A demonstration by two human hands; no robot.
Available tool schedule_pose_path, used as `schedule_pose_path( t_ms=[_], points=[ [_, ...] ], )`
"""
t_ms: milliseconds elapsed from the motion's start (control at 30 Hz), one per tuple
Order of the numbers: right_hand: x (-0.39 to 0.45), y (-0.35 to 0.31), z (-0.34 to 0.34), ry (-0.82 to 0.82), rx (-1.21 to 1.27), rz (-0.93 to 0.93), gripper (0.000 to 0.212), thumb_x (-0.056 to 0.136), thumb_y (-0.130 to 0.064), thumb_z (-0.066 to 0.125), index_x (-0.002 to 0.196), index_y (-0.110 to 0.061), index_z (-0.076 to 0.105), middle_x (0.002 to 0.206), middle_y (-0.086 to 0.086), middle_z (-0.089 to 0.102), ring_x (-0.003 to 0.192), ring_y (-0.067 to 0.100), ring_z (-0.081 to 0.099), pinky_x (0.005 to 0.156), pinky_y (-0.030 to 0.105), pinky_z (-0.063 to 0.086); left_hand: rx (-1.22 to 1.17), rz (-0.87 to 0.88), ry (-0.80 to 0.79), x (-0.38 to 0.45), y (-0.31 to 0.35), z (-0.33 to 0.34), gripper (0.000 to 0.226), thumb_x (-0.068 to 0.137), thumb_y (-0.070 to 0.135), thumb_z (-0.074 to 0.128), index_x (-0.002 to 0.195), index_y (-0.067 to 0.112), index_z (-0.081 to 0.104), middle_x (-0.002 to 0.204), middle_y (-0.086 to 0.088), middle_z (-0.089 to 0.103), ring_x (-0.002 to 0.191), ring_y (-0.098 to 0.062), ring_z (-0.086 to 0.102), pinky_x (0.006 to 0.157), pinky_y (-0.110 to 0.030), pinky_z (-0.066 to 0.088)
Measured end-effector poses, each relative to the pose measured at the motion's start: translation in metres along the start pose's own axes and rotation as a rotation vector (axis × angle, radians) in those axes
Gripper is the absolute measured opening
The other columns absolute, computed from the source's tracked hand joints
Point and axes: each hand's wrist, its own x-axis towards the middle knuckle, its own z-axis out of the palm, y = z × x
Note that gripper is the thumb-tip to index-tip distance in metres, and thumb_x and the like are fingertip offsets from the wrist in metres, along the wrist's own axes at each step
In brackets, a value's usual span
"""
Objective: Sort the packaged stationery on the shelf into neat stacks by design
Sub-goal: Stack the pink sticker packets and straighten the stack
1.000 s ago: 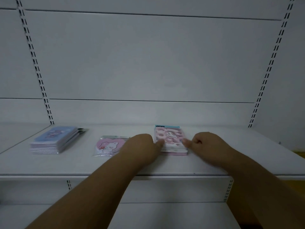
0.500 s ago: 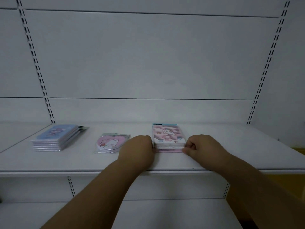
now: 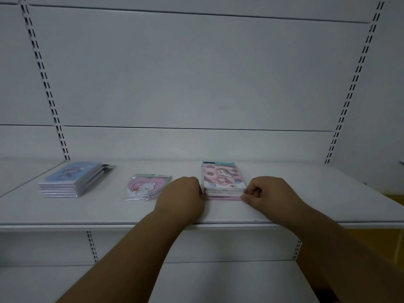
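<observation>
White shelf [image 3: 284,206]; blue packs [image 3: 72,179] with a purple figure (blurred); pink heart-shaped pack [image 3: 145,186] showing a white bear; pink packs [image 3: 223,178] with a white unicorn

Your shot's pretty dim overall, flat grayish-blue light with no clear source, so you get barely any shadows, just faint ones under the shelf [image 3: 65,215] lip. No glare anywhere. Wide-angle lens bends the slotted uprights [image 3: 46,84] outward at both edges. Everything's a bit soft, and the pack prints look mushy.
</observation>
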Motion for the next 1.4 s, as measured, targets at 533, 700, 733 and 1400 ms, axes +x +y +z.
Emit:
schedule_pose_path(
  t_ms=[533, 700, 733, 1400],
  points=[
    [-0.0035, 0.0019, -0.0005, 0.075, 0.066, -0.025, 0.013, 0.085, -0.034, 0.067, 0.079, -0.023, 0.065, 0.075, -0.006, 0.062, 0.068, 0.007, 0.054, 0.056, 0.017, 0.034, -0.151, -0.038, 0.053, -0.0047, 0.0016, -0.0051, 0.02, 0.092, 0.043, 0.057, 0.094, 0.023, 0.055, 0.092, 0.005, 0.058, 0.084, -0.016, 0.056, 0.073, -0.031, 0.046],
    [-0.0026, 0.0002, 0.0004, 0.074, 0.065, -0.017, 0.012, 0.087, -0.031, 0.066, 0.08, -0.021, 0.065, 0.075, -0.004, 0.062, 0.069, 0.009, 0.054, 0.057, 0.017, 0.035, -0.142, -0.044, 0.032, -0.0018, 0.0017, -0.0045, 0.019, 0.096, 0.037, 0.053, 0.099, 0.02, 0.06, 0.096, 0.001, 0.063, 0.087, -0.018, 0.058, 0.078, -0.032, 0.048],
    [-0.0026, 0.0004, 0.0007, 0.076, 0.072, -0.012, 0.012, 0.087, -0.031, 0.066, 0.08, -0.021, 0.065, 0.075, -0.004, 0.063, 0.069, 0.01, 0.054, 0.057, 0.017, 0.035, -0.145, -0.051, 0.029, -0.0018, 0.0017, -0.0042, 0.019, 0.096, 0.038, 0.053, 0.098, 0.02, 0.06, 0.095, 0.001, 0.063, 0.087, -0.018, 0.058, 0.078, -0.032, 0.049],
    [0.006, 0.0022, 0.0005, -0.037, 0.085, 0.04, 0.015, 0.08, -0.029, 0.074, 0.073, -0.025, 0.062, 0.074, -0.006, 0.061, 0.07, 0.011, 0.056, 0.062, 0.022, 0.042, -0.003, -0.034, -0.009, 0.0013, 0.0008, 0.0018, 0.019, 0.094, 0.034, 0.056, 0.095, 0.018, 0.067, 0.088, -0.001, 0.066, 0.08, -0.019, 0.059, 0.069, -0.028, 0.045]
  ],
)
